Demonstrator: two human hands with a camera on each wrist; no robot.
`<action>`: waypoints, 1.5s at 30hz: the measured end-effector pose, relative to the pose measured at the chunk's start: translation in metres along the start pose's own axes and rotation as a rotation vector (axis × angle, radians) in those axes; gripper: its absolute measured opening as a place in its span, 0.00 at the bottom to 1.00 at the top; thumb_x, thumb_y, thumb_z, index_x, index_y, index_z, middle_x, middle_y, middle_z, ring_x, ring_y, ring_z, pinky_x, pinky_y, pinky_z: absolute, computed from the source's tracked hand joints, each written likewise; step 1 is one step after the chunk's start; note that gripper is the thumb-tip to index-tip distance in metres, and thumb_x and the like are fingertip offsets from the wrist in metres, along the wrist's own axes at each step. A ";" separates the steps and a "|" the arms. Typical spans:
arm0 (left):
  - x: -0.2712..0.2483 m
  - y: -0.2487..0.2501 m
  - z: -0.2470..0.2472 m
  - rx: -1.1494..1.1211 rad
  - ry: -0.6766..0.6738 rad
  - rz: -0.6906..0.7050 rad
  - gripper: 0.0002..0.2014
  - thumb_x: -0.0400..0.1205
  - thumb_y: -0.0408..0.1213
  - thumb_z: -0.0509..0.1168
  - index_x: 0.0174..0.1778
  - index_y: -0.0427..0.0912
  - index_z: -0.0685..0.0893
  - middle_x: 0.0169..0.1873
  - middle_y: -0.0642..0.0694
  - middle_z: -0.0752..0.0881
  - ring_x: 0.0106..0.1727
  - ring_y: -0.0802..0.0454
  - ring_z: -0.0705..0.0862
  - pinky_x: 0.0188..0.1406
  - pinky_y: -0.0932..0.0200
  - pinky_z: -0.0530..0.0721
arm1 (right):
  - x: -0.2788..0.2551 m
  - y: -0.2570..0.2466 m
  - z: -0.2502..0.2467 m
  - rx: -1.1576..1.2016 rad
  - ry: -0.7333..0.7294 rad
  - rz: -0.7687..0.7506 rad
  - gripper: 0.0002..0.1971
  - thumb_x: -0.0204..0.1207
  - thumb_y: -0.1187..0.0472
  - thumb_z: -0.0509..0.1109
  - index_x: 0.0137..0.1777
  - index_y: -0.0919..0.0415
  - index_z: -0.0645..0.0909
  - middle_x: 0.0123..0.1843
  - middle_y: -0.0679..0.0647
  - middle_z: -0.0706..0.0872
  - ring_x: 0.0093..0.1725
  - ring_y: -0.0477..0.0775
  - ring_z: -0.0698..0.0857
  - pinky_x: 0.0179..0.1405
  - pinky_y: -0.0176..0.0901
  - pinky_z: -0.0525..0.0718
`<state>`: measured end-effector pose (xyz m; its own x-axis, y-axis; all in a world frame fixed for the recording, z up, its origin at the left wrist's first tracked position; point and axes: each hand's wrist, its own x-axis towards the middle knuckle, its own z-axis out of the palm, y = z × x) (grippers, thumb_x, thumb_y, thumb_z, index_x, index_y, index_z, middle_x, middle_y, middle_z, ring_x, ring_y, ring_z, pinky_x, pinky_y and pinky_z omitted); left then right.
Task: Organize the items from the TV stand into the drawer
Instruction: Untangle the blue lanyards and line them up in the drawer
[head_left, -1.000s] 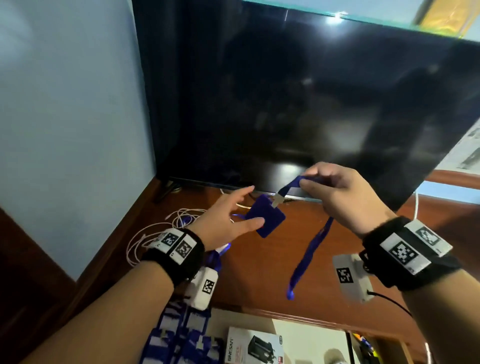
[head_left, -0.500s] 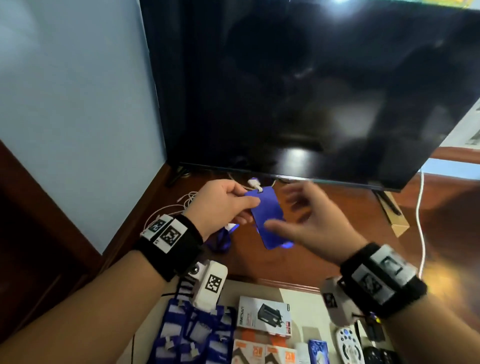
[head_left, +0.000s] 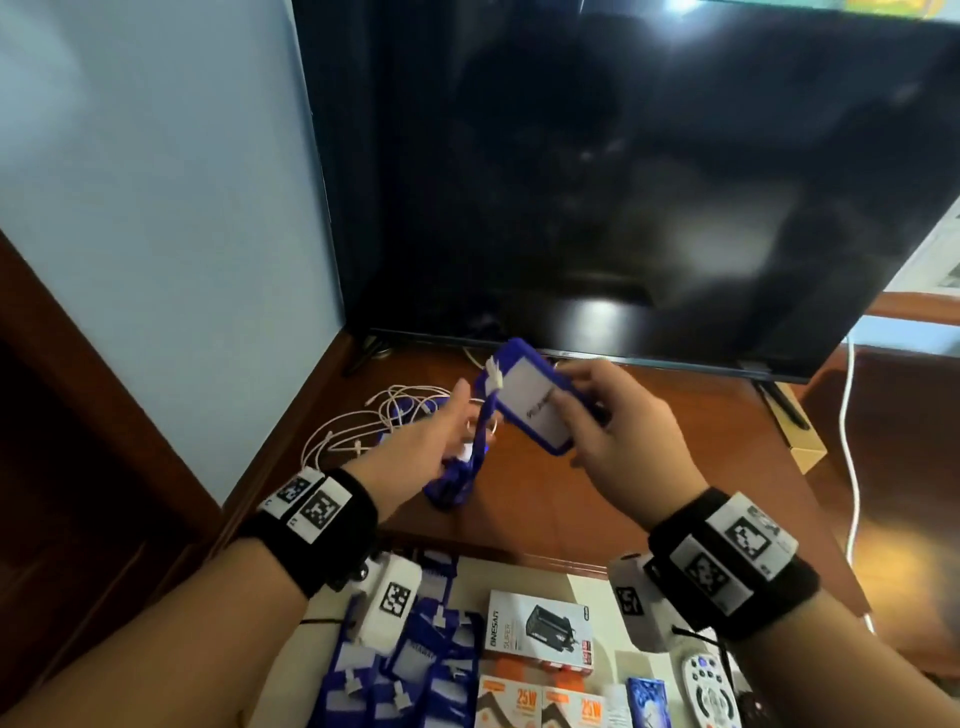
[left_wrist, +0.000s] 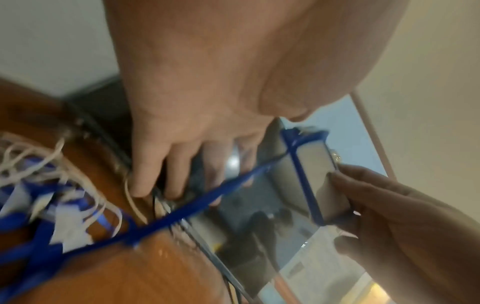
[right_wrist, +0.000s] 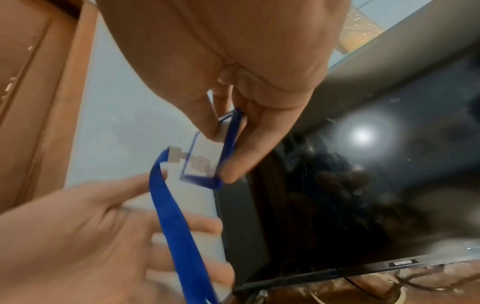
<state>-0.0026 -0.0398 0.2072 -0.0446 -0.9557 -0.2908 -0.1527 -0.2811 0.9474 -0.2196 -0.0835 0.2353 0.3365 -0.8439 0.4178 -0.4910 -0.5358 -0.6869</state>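
A blue badge holder (head_left: 530, 402) with a white card facing up is pinched at its lower end by my right hand (head_left: 576, 410), thumb on one side and fingers on the other, above the wooden TV stand (head_left: 649, 478). Its blue lanyard strap (head_left: 457, 478) hangs from the clip, crosses the palm of my left hand (head_left: 467, 421) and drops in a bunch to the stand. The left hand's fingers are straight and loose. The right wrist view shows the badge holder (right_wrist: 205, 160), the strap (right_wrist: 176, 216) and the left hand (right_wrist: 103, 226). Below, the drawer (head_left: 524, 571) stands pulled out.
The TV (head_left: 623, 182) rises just behind my hands. Tangled white cables (head_left: 374, 421) lie at the stand's back left corner. The drawer holds several blue badge holders (head_left: 415, 665), charger boxes (head_left: 540, 629) and a white remote (head_left: 711, 691). A white cord (head_left: 852, 467) hangs at the right.
The badge holder has turned over, white card now up, and passed from my left hand to my right. The left hand has let go and opened along the strap. More of the drawer shows.
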 end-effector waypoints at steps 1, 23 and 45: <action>-0.004 -0.003 0.006 -0.056 -0.086 -0.026 0.34 0.86 0.70 0.41 0.67 0.57 0.86 0.64 0.50 0.91 0.71 0.53 0.84 0.75 0.51 0.74 | 0.004 -0.004 -0.004 0.053 0.016 0.017 0.06 0.85 0.57 0.70 0.59 0.45 0.81 0.45 0.44 0.89 0.35 0.46 0.90 0.29 0.45 0.90; 0.002 0.129 -0.016 0.932 0.230 0.523 0.18 0.86 0.57 0.66 0.40 0.48 0.90 0.27 0.53 0.83 0.27 0.65 0.79 0.30 0.64 0.71 | -0.019 0.017 0.007 0.165 -0.309 -0.042 0.08 0.77 0.61 0.80 0.50 0.47 0.88 0.45 0.41 0.91 0.45 0.43 0.89 0.48 0.37 0.85; 0.001 0.073 -0.009 0.820 0.140 0.519 0.17 0.88 0.56 0.64 0.40 0.51 0.87 0.31 0.48 0.87 0.33 0.55 0.85 0.38 0.57 0.82 | -0.022 0.029 0.015 0.271 -0.490 -0.008 0.05 0.80 0.58 0.78 0.48 0.48 0.85 0.40 0.46 0.89 0.36 0.45 0.85 0.38 0.41 0.84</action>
<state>-0.0052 -0.0621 0.2776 -0.1905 -0.9602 0.2041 -0.7881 0.2736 0.5513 -0.2291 -0.0801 0.1977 0.7050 -0.6947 0.1427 -0.2850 -0.4617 -0.8400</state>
